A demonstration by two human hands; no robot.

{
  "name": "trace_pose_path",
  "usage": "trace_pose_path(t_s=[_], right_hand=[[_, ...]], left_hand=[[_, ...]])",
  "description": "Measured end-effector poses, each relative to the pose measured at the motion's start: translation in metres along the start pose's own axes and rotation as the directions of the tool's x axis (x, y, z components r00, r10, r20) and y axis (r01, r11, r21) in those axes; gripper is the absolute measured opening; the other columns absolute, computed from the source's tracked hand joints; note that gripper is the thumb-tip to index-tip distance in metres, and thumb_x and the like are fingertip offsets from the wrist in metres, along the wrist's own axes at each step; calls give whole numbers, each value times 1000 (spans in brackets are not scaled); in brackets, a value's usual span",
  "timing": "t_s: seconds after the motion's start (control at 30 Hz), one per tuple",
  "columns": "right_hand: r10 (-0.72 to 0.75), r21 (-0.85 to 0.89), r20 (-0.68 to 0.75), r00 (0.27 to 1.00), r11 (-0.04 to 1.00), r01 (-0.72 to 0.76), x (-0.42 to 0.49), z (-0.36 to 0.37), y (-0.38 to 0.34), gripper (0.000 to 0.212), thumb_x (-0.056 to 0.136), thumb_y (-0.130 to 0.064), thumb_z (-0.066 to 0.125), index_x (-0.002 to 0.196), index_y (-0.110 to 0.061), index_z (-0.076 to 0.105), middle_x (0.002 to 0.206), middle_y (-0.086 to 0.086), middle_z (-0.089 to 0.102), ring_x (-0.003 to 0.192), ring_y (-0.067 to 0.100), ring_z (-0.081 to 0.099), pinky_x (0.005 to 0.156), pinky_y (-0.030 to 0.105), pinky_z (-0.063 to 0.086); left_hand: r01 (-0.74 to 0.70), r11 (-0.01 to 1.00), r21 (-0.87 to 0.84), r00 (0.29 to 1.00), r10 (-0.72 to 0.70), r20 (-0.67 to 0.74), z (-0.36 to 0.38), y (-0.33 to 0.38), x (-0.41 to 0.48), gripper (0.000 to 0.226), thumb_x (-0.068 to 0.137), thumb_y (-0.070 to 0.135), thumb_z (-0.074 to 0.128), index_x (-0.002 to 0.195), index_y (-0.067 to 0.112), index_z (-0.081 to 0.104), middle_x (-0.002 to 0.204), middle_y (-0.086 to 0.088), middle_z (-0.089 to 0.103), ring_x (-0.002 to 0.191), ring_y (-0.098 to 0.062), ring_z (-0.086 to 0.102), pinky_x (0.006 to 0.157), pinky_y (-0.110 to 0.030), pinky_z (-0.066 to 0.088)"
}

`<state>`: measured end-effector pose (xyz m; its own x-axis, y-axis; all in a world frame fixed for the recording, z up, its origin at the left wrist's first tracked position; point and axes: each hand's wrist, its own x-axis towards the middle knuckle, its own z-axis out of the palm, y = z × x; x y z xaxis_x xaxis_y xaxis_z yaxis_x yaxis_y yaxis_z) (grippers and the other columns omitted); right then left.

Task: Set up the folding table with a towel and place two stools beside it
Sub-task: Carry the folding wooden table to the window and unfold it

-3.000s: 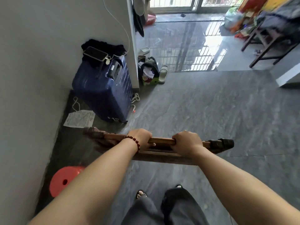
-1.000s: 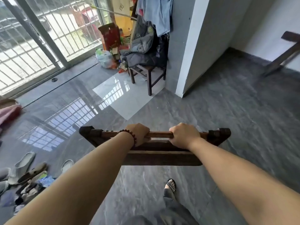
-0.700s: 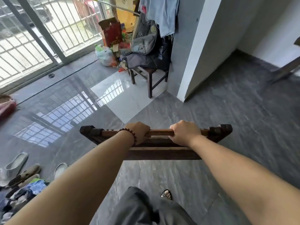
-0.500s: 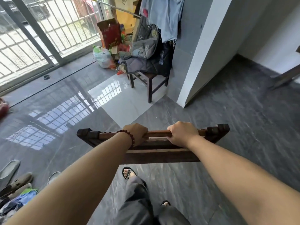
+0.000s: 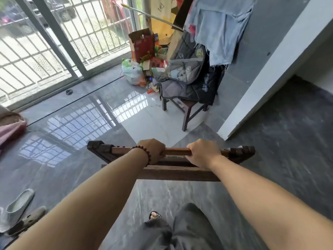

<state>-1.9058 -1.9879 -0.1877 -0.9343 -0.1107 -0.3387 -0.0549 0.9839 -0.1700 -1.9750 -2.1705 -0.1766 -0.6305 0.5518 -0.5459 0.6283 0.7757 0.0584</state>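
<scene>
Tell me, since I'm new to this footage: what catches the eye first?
Both hands, left hand and right hand, grip the folded wooden table at centre. Behind it, a chair is piled with quilts; barred glass doors glare at upper left.

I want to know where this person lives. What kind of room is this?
Probably a room in a home, by a barred glass door. A wooden chair piled with clothes and slippers on the tiled floor suggest it.

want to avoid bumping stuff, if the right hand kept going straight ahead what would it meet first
Probably the wooden chair piled with clothes, ahead of the right hand gripping the folded table. Bare floor lies between; depth is unclear.
</scene>
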Motion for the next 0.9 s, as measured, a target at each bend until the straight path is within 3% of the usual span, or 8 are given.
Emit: trace_pose_path(t_s=[0.1, 0.17, 0.37, 0.5, 0.7, 0.9], right_hand=[[-48, 9, -12, 999, 999, 48, 41, -17, -5, 28, 95, -37, 43, 71, -25, 49, 71, -4, 56, 62, 15, 53, 50, 22, 33], [-78, -2, -15, 997, 997, 78, 73, -30, -8, 25, 95, -37, 43, 74, -24, 49, 68, -6, 51, 62, 15, 52, 49, 22, 29], [-198, -19, 23, 980, 980, 198, 178, -70, -14, 22, 95, -37, 45, 78, -24, 53, 68, -6, 51, 63, 14, 54, 49, 20, 27], [-279, -89, 36, 960, 955, 282, 235, -96, -23, 21, 94, -35, 45, 89, -21, 61, 85, 2, 62, 70, 20, 51, 58, 25, 33], [-373, -178, 64, 925, 908, 379, 308, -119, -47, 25, 93, -36, 44, 97, -20, 63, 98, 6, 67, 87, 27, 62, 66, 28, 38], [-396, -215, 53, 917, 892, 398, 385, -136, -77, 28, 94, -36, 42, 92, -19, 64, 93, 5, 67, 73, 23, 55, 59, 24, 32]], left_hand=[[37, 999, -10, 999, -37, -17, -17, -33, 20, 21, 95, 34, 44, 102, 19, 57, 100, -3, 62, 90, -21, 59, 66, -29, 39], [64, 998, -21, 998, -64, -24, -29, -55, 34, 21, 95, 35, 45, 102, 19, 57, 100, -3, 62, 91, -21, 59, 67, -29, 40], [171, 981, -91, 985, -174, -22, -66, -122, 72, 25, 94, 40, 45, 99, 19, 57, 100, -3, 60, 85, -20, 55, 70, -29, 44], [224, 964, -141, 973, -229, -19, -85, -162, 93, 25, 94, 40, 45, 96, 18, 56, 100, -5, 61, 90, -23, 57, 71, -31, 44], [291, 930, -223, 953, -303, -23, -97, -220, 113, 22, 94, 40, 46, 91, 20, 54, 101, -4, 63, 90, -23, 58, 74, -32, 46], [304, 911, -277, 947, -321, -16, -109, -292, 140, 26, 93, 40, 48, 103, 20, 60, 102, -4, 63, 92, -24, 59, 77, -32, 47]])
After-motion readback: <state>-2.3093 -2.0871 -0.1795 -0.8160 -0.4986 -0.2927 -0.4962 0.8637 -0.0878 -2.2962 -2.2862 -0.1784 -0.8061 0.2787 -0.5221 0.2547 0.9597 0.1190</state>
